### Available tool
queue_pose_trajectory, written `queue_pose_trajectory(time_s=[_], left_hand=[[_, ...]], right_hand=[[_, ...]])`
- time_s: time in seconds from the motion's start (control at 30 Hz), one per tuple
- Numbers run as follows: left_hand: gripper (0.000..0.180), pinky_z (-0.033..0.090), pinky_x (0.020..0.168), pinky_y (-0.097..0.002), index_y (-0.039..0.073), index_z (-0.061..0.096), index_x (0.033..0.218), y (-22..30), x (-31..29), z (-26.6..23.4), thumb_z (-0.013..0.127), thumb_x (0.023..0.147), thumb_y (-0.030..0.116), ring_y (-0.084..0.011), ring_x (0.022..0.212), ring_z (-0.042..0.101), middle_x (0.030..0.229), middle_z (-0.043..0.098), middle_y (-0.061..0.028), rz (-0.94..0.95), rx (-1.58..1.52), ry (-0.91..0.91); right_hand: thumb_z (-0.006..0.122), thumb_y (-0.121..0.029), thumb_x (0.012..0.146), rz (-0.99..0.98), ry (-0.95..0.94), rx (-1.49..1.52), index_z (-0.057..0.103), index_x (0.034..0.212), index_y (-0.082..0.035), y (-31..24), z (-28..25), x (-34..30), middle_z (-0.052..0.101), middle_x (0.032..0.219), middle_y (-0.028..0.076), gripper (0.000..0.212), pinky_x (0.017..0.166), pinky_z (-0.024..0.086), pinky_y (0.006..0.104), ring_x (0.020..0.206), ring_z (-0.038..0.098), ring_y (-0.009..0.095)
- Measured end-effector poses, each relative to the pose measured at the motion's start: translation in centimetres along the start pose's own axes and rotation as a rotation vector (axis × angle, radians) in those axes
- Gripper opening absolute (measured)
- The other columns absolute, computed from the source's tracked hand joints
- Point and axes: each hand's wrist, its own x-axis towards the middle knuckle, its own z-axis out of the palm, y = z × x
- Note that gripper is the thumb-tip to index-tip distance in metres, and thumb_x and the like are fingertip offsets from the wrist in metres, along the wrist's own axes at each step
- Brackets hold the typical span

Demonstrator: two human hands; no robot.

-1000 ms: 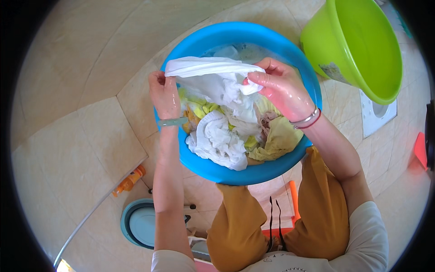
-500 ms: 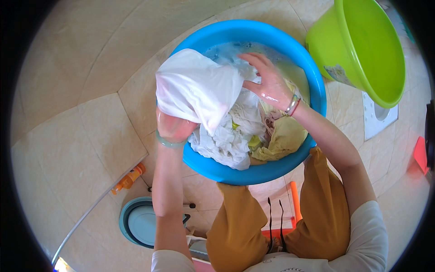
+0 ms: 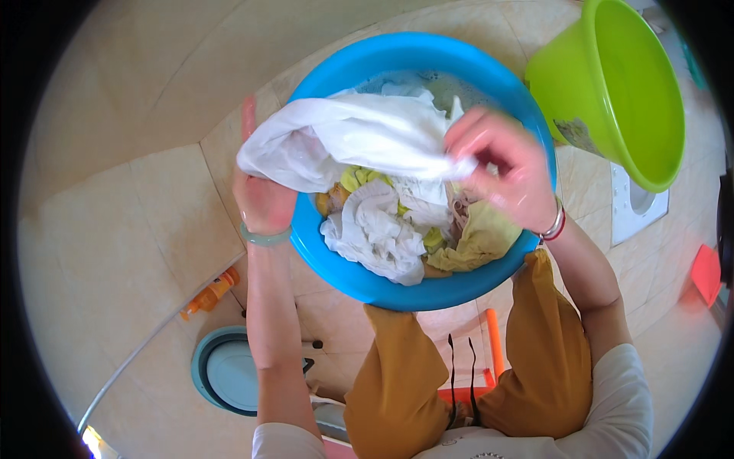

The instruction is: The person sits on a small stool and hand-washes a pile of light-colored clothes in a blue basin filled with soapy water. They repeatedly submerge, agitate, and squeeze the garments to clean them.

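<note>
A wet white cloth (image 3: 367, 134) is stretched between my hands above a blue basin (image 3: 344, 287). My left hand (image 3: 264, 200) supports its left end, most fingers covered by the fabric while one digit sticks up outside. At the other end, my right hand (image 3: 505, 164), slightly blurred, pinches a gathered corner. Below lie a crumpled white garment (image 3: 375, 233), a pale yellow cloth (image 3: 483, 239) and some bright yellow-green fabric (image 3: 363, 177). Sudsy water (image 3: 451, 86) shows at the basin's far side. Whether the white cloth is a garment, I cannot tell.
A lime-green bucket (image 3: 569, 84) leans tilted at the far right, near a white floor fixture (image 3: 634, 206). To the left are an orange bottle (image 3: 210, 294), a grey-blue collapsible basin (image 3: 229, 375) and a thin hose (image 3: 138, 356). A red object (image 3: 706, 271) stands at the right.
My right hand has moved right and nearer, closing on a corner of the white cloth. My left hand has shifted left, and the cloth is now drawn out sideways between them.
</note>
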Motion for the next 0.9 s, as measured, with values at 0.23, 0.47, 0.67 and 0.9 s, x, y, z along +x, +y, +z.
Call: queue_pose_trajectory(time_s=[0.23,0.47,0.67,0.9], left_hand=[[0.048,0.049,0.080,-0.0251,0.003,0.040,0.136,0.5,-1.9,2.5,0.051,0.090,0.006,-0.0138,0.092,0.060,0.121,0.057,-0.0077,-0.075,0.379,-0.078],[0.041,0.048,0.062,-0.0285,0.014,0.050,0.131,-1.3,-5.1,9.5,0.051,0.091,0.004,-0.0177,0.073,0.064,0.085,0.066,-0.0076,-0.186,0.875,-0.892],[0.055,0.047,0.060,-0.0341,0.020,0.039,0.138,-2.9,-6.1,10.9,0.060,0.088,0.008,-0.0262,0.070,0.063,0.087,0.065,-0.0091,-0.398,1.105,-1.091],[0.047,0.044,0.063,-0.0336,0.012,0.036,0.131,-5.4,-6.9,3.7,0.059,0.091,0.020,-0.0235,0.066,0.055,0.074,0.056,-0.0085,-0.429,0.930,-0.367]], right_hand=[[0.065,-0.020,0.085,0.517,-0.381,-0.014,0.064,0.092,-0.008,5.0,1.6,-2.8,0.063,0.078,0.002,0.013,0.057,0.045,0.0258,0.062,0.058,0.011],[0.066,-0.045,0.080,0.748,-0.140,-0.207,0.067,0.088,-0.003,8.8,1.3,4.2,0.065,0.072,0.006,0.043,0.062,0.047,0.0274,0.065,0.059,0.014],[0.058,-0.029,0.088,0.581,-0.029,-0.073,0.064,0.087,-0.001,9.8,0.7,1.5,0.067,0.084,0.008,0.028,0.068,0.049,0.0302,0.076,0.065,0.019],[0.040,-0.021,0.098,0.491,0.131,0.943,0.054,0.105,-0.001,3.3,-2.5,1.6,0.054,0.082,0.004,0.025,0.060,0.039,0.0243,0.061,0.044,0.011]])
